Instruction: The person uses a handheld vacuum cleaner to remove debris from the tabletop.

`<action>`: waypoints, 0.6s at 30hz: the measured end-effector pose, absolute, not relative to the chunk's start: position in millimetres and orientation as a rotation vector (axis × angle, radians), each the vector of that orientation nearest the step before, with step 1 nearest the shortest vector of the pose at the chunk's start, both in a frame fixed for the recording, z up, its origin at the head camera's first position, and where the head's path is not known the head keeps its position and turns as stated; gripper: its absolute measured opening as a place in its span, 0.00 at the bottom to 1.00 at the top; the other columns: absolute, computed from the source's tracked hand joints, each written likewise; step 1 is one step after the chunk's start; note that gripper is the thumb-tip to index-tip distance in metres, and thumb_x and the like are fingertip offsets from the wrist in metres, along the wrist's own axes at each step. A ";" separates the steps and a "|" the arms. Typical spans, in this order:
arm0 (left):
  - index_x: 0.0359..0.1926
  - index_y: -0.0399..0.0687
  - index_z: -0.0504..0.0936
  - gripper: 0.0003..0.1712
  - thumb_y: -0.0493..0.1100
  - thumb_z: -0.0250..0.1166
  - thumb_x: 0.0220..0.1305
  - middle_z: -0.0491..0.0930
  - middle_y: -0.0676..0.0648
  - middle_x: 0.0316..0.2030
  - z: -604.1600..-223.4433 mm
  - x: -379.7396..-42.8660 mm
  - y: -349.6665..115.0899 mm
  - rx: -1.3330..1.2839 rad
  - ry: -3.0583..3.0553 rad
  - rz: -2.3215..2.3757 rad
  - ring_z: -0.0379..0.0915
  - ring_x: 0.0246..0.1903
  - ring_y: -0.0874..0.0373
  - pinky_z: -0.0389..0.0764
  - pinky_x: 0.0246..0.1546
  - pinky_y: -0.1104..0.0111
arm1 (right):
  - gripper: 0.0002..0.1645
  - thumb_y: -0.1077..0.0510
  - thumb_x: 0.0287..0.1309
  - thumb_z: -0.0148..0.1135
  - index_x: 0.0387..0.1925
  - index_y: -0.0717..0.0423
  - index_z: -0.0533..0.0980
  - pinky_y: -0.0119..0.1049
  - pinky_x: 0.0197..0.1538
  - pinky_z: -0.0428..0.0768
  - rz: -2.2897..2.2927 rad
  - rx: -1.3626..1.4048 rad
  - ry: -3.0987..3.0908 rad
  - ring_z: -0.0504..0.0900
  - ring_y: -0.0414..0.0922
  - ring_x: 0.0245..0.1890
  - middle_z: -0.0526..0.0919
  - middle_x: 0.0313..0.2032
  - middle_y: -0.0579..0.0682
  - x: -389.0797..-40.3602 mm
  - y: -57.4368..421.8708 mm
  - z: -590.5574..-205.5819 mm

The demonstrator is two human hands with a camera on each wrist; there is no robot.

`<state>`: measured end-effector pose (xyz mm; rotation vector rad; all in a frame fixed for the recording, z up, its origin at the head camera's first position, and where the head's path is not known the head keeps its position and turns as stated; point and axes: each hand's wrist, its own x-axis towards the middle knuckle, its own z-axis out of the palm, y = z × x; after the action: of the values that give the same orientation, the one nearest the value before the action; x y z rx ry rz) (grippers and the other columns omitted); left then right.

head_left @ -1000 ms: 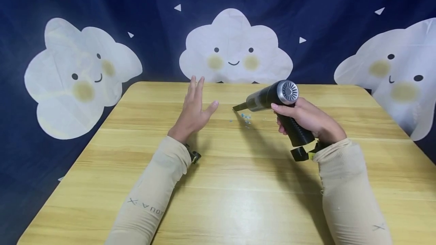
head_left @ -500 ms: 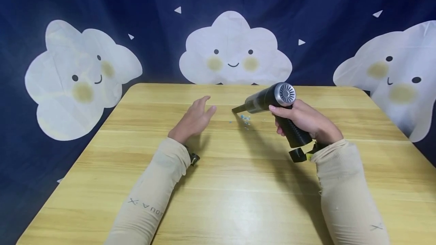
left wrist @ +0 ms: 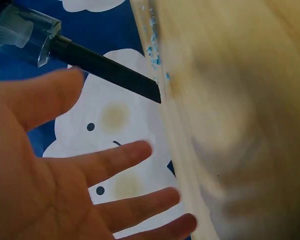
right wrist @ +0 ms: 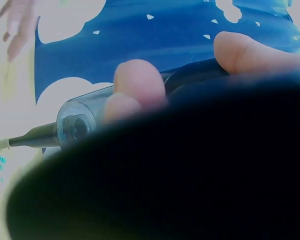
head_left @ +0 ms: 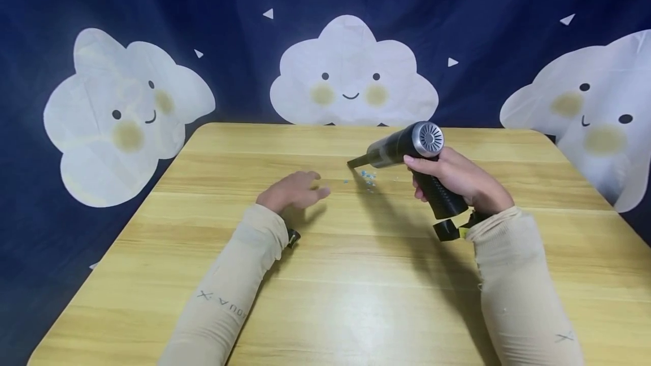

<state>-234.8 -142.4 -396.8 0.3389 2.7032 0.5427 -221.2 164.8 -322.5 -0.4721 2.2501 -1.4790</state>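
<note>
My right hand grips the handle of a black handheld vacuum cleaner with a silver vented end. Its narrow nozzle slants down to the left, the tip at or just above the tabletop. Small blue scraps lie scattered beside and in front of the tip. Left of them, my left hand hovers over the wood, holding nothing. The left wrist view shows its fingers spread and nearly straight. In the right wrist view, a clear dust cup shows beyond my fingertips, and a dark shape hides much of the handle.
A wooden table with rounded far corners spreads under both arms. Behind it hangs a dark blue curtain printed with white smiling clouds. Each wrist carries a small black camera mount.
My left hand has swung downward toward me from a raised pose, its fingers turning to the right. The right hand and vacuum cleaner stay almost in place, and the blue scraps look unchanged.
</note>
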 end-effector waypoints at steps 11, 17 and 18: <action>0.70 0.44 0.58 0.43 0.63 0.58 0.63 0.56 0.40 0.71 -401.8 -232.7 -135.3 0.463 2.599 0.219 0.48 0.69 0.44 0.54 0.69 0.52 | 0.28 0.44 0.67 0.53 0.51 0.65 0.65 0.41 0.29 0.81 -1.476 -0.493 2.293 0.79 0.48 0.21 0.77 0.23 0.55 -221.2 161.9 -320.2; 0.69 0.45 0.60 0.42 0.62 0.59 0.63 0.59 0.41 0.69 -401.3 -234.9 -134.4 0.487 2.611 0.162 0.51 0.68 0.44 0.56 0.68 0.53 | 0.27 0.45 0.67 0.53 0.49 0.66 0.65 0.40 0.29 0.81 -1.488 -0.472 2.313 0.79 0.48 0.21 0.76 0.23 0.55 -219.9 166.0 -323.4; 0.69 0.45 0.60 0.42 0.62 0.59 0.63 0.59 0.41 0.69 -401.3 -235.5 -134.4 0.487 2.614 0.170 0.51 0.68 0.44 0.56 0.68 0.53 | 0.26 0.45 0.67 0.53 0.47 0.66 0.65 0.40 0.29 0.81 -1.496 -0.463 2.310 0.79 0.47 0.21 0.75 0.23 0.55 -219.7 167.3 -323.6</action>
<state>-235.5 -134.4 -401.3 0.4865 2.6143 0.1697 -219.7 167.3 -323.6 -0.4634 2.3102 -1.4959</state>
